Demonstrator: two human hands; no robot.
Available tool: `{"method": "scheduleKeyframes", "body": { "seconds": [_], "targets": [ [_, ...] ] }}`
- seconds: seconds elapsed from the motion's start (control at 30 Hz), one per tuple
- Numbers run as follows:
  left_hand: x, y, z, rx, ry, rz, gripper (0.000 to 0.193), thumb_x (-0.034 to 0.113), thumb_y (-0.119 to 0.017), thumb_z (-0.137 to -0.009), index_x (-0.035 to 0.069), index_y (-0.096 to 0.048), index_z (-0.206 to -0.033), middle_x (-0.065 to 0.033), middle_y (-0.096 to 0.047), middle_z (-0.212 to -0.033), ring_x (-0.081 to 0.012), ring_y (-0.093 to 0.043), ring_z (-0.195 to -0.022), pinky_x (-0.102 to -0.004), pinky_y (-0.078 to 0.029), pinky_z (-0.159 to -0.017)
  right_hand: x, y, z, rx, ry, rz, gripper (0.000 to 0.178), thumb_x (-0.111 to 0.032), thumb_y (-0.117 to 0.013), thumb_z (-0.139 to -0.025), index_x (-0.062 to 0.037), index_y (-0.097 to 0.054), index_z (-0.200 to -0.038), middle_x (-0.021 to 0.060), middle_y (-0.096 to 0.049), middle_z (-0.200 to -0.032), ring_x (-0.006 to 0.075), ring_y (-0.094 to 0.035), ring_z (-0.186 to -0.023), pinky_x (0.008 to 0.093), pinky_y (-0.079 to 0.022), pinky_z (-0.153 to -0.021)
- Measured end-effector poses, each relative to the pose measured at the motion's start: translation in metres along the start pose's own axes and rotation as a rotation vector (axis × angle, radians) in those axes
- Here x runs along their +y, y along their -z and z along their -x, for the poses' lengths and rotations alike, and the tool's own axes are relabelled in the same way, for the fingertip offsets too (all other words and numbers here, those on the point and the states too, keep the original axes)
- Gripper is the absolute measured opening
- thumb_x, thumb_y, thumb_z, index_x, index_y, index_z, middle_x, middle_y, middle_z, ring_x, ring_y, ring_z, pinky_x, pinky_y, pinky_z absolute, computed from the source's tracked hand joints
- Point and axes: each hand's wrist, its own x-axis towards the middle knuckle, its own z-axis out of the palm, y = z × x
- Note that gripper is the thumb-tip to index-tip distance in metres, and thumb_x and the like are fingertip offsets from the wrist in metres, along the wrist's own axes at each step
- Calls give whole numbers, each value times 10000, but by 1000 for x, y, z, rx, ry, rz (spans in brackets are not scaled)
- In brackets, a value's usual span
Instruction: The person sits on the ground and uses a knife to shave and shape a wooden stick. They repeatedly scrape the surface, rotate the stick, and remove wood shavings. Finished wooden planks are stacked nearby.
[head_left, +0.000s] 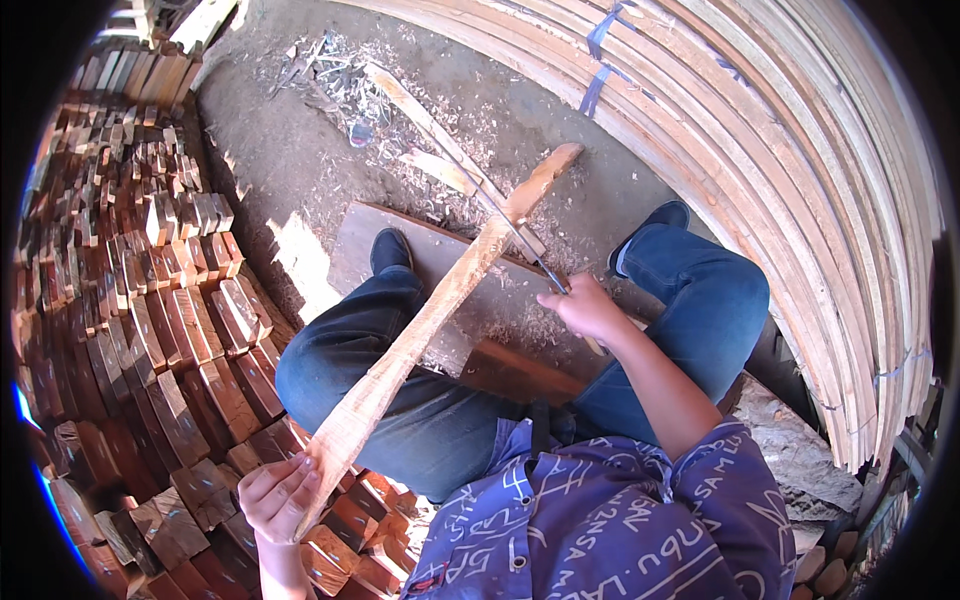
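My left hand (275, 498) is closed on the wide lower end of a long, pale wooden piece (400, 345). This piece slants up across my left leg, narrows in the middle and ends in a shaped tip. In my right hand (588, 308) is the handle of a long knife (530, 248), its pale butt showing below the fist. The thin dark blade points up and left, crossing the wooden piece near its upper part; whether blade and wood touch I cannot tell. Behind them lie a wooden stick (400, 97) and a shorter offcut (440, 170).
Stacked reddish-brown wood blocks (180, 400) fill the left side. Long pale planks (800, 200), tied with blue strips, curve along the right. A flat board (360, 235) lies by my left foot. Shavings (330, 75) litter the dirt ground ahead. A rough slab (790, 445) is at lower right.
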Motion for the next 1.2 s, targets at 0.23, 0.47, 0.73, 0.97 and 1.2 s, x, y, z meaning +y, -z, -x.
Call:
{"method": "scheduleKeyframes", "body": {
  "seconds": [0.23,0.47,0.73,0.97,1.2],
  "targets": [
    [2,1,0,-25,36,9,108,17,-733,-724,20,-683,-820,-96,-719,-768,-257,-717,-700,-319,-575,-572,-24,-21,8,-83,-55,-358,266,-204,-668,-900,-56,-520,-735,24,-484,-562,159,-497,-473,358,-410,-485],
    [-3,0,19,-46,66,-9,207,268,-728,-856,68,-687,-892,-79,-742,-862,-260,-728,-795,-330,-536,-659,-72,-29,56,163,499,355,231,-228,-730,-781,-6,-685,-821,225,-627,-690,420,-626,-688,455,-501,-642],
    [-1,-4,23,-82,-4,-43,164,172,-767,-782,67,-690,-882,-84,-742,-859,-257,-731,-794,-311,-551,-670,-6,6,-16,286,-37,500,294,-191,-662,-717,24,-713,-910,255,-698,-910,401,-686,-892,467,-536,-824],
    [-1,-3,14,-25,-17,-70,176,110,-774,-742,64,-694,-893,-84,-742,-849,-249,-729,-781,-320,-555,-636,5,13,-28,182,22,359,209,-146,-646,-772,61,-649,-795,237,-671,-749,349,-679,-653,443,-537,-635],
    [-3,-5,16,6,-10,-45,145,122,-771,-757,60,-698,-865,-99,-736,-827,-252,-726,-734,-315,-561,-617,-5,2,-9,-59,-86,-194,277,-126,-643,-874,-8,-524,-653,131,-559,-573,247,-553,-459,413,-441,-458]
  ]
}}
